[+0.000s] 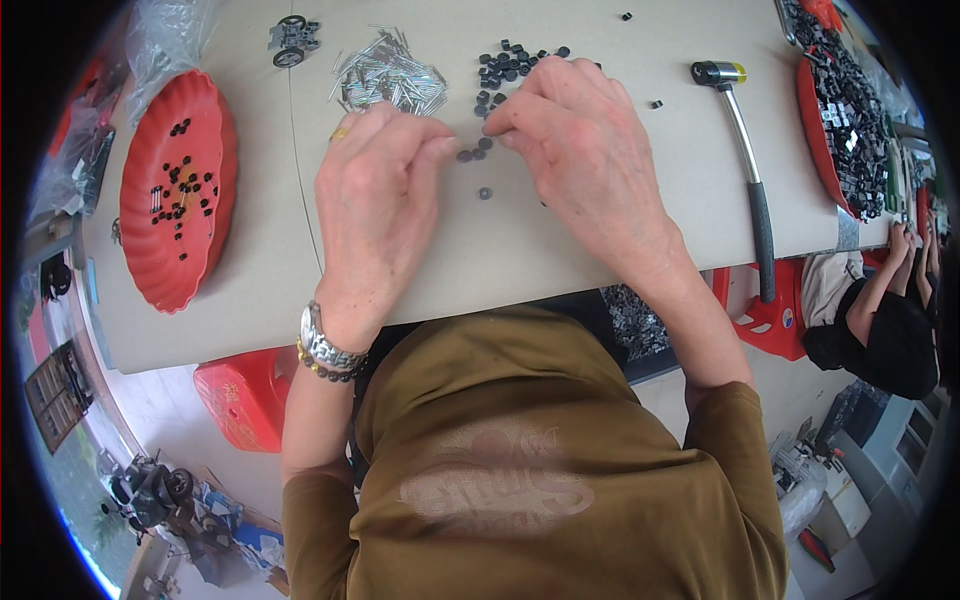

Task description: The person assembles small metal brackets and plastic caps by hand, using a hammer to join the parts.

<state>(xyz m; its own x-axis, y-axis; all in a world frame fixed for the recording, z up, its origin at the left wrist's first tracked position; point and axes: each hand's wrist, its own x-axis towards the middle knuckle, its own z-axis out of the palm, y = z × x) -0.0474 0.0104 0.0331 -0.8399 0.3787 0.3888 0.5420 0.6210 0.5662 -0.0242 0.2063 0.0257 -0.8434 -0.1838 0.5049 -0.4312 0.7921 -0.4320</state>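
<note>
Above the table, my left hand (378, 190) is closed, thumb and forefinger pressed together beside a few small dark-grey round pieces (478, 153). My right hand (592, 160) faces it in a similar pinch, its fingertips just above those pieces. Whatever either pinch holds is hidden or too small to name. One more grey round piece (485, 193) lies alone nearer to me. Beyond my left hand is a heap of thin silvery metal pins (392, 75). Behind my right fingers spreads a group of small black round pieces (508, 64), partly covered by that hand.
At left stands a red scalloped dish (140, 235) with small black parts. A mallet (745, 150) lies on the right, near a red container (818, 130) heaped with black parts. A small wheeled assembly (293, 40) sits far left. Another person (880, 320) is at the right.
</note>
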